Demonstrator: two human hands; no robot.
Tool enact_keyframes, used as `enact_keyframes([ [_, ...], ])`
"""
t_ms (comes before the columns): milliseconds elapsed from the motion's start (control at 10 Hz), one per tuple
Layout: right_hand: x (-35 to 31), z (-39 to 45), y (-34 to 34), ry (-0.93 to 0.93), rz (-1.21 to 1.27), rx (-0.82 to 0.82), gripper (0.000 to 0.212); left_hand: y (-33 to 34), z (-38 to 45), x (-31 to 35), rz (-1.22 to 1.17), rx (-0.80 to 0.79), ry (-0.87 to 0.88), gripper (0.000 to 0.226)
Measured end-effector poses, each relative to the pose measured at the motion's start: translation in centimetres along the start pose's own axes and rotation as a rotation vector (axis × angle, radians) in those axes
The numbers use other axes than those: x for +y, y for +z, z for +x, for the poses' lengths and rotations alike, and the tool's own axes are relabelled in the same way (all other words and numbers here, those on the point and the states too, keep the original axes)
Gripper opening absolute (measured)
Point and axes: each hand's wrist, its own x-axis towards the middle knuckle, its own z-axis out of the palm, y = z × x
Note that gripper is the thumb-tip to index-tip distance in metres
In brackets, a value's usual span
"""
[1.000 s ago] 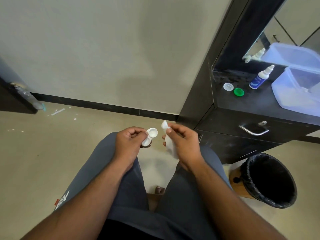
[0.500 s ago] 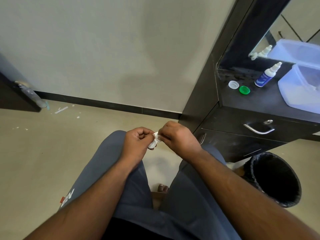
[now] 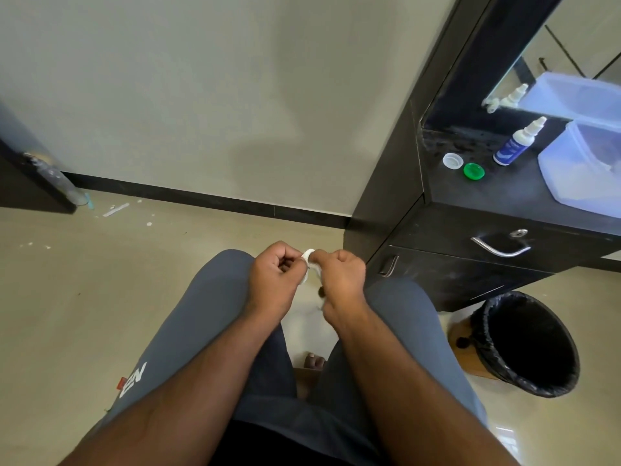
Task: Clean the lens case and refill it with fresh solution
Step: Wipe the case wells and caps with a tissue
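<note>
Low in the centre of the frame, our left hand (image 3: 274,277) grips the white lens case (image 3: 306,264), fingers curled round it so that only slivers of white show. Our right hand (image 3: 339,280) pinches a white tissue (image 3: 316,269) against the case, thumb and fingers closed on it. We judge that we are wiping out one well.

The case is held over the gap between our knees, above the bare floor. If our grip on the small wet plastic slackens while we twist the tissue, it may well drop and pick up the very dirt we are removing. Rubbing hard could also shred the tissue and leave lint in the well, which would then sit in the fresh solution.

At the right of the frame, on the dark surface (image 3: 504,196), the white cap (image 3: 453,161) and green cap (image 3: 473,170) lie just beside each other, near the solution bottle (image 3: 514,144). They sit close to the surface's near edge, so a careless reach for the bottle could knock one towards the bin (image 3: 527,344) below
</note>
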Motion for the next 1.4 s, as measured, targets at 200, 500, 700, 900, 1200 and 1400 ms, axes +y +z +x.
enact_keyframes([
  [200, -1.1, 0.8, -2.1, 0.403, 0.227, -0.19, 0.013, -1.0, 0.9, -0.2, -0.042, 0.122, -0.033, 0.009],
  [500, -2.1, 1.3, -3.3, -0.818, -0.598, -0.229, 0.005, -0.6, 1.1, -0.2, -0.202, 0.001, -0.164, 0.008],
  [700, -1.9, 2.0, -3.1, -1.428, -1.316, -0.326, 0.01, -1.0, 1.0, -0.1, -0.197, -0.019, -0.206, 0.009],
  [900, -1.2, 1.6, -3.3, -1.367, -1.484, -0.296, 0.025, -1.0, 1.1, -0.3, -0.18, 0.014, -0.201, 0.013],
  [1200, -1.1, 1.2, -3.2, -0.02, 0.06, -0.424, 0.02, -1.2, 0.9, -0.1, -0.232, 0.031, -0.192, 0.013],
  [1400, -1.2, 1.8, -5.0, -0.661, -0.382, -0.192, 0.016, -1.2, 0.8, -0.1, -0.207, -0.091, -0.179, 0.015],
])
